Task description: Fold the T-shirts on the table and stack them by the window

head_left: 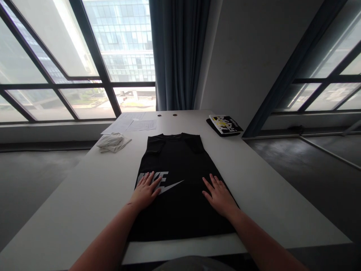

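A black T-shirt [180, 210] lies spread flat in front of me, its collar pointing away and its hem near the table's front edge. Both short sleeves lie over the body of the shirt, near the shoulders. My left hand [145, 191] rests palm down on the shirt's left side, fingers spread, covering part of the pale lettering and swoosh print [172, 185]. On the right side of the shirt, close to its edge, my right hand [218, 194] also lies flat with fingers apart. Neither hand grips the fabric.
The shirt is on a long white table [267, 210]. A crumpled whitish cloth [113, 143] lies at the far left, beside some paper sheets [138, 125]. At the far right sit folded dark garments [225, 125] with a bright print. Beyond the table hang blue curtains [179, 56].
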